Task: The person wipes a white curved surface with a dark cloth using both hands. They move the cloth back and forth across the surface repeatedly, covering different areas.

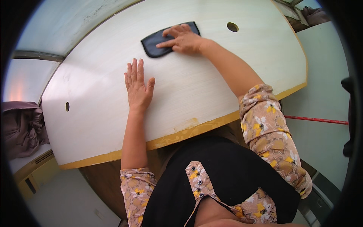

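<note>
A dark, flat pouch or folded piece with black edging point(155, 42) lies on the white wood-grain tabletop point(181, 90). On top of it rests my right hand point(183, 39), its fingers spread and pressed down, not closed around it. My left hand point(139, 86) lies nearer the left, below the pouch's left end, with its fingers straight, its thumb apart and nothing in it. Both forearms reach over the table's yellow front edge. What lies under my right palm is hidden.
Two round holes pierce the tabletop, one at the right point(232, 27) and one at the left point(67, 106). Bunched mauve cloth point(22, 130) sits beyond the left end. Glass-like panels point(71, 25) border the far side. A red strip point(316, 119) runs at the right.
</note>
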`<state>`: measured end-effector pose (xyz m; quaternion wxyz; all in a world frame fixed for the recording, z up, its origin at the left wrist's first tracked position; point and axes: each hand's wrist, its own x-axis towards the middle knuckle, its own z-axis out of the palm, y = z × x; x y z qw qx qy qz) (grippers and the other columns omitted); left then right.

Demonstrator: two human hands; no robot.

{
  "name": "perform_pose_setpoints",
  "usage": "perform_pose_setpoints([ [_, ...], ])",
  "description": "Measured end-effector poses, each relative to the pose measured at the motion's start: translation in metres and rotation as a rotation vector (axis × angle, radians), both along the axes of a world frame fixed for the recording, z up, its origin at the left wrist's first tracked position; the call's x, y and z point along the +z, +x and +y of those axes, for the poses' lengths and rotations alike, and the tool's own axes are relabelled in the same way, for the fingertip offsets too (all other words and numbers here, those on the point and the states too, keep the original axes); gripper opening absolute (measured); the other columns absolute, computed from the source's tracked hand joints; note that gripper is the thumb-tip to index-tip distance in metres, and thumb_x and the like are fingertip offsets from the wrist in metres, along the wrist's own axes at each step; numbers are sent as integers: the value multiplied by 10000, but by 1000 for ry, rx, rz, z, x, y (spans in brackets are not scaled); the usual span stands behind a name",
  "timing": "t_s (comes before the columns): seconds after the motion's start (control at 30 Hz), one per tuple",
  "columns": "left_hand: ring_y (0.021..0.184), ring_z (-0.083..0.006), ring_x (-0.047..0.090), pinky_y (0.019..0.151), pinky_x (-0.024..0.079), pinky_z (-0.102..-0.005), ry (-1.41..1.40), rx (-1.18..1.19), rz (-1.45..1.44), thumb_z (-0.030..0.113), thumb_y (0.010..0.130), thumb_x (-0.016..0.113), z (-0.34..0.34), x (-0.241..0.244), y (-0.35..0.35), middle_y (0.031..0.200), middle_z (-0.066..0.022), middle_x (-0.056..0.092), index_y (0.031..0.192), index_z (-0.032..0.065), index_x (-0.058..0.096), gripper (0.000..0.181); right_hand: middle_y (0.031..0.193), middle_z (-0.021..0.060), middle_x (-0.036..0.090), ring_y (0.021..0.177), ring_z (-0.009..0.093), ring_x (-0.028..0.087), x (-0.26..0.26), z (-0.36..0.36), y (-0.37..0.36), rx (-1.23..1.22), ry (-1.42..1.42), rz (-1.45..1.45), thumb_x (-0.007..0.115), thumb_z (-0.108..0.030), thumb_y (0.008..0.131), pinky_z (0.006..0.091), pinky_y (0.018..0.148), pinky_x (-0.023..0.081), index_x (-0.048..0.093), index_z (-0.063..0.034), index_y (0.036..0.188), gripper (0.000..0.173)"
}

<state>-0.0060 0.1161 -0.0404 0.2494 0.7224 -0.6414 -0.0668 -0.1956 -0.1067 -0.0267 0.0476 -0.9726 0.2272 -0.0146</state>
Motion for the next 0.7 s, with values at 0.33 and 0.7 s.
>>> perform_pose_setpoints([
  [0.33,1585,-258,147,1289,76,-463,22,-9,-17,676,1023,380,0,-5,5,1695,-49,257,1636,196,258,789,1646,34,309,1531,225,238,-15,-15,-68,-124,-67,23,444,-201,976,557,1227,141,405,-331,1575,614],
  [0.7,1581,-248,177,1285,89,-457,50,-9,-97,612,1042,400,1,-13,12,1686,-48,286,1637,191,264,741,1663,78,258,1566,318,140,5,93,-142,-190,26,1,473,-289,994,622,1244,97,406,-302,1574,584],
])
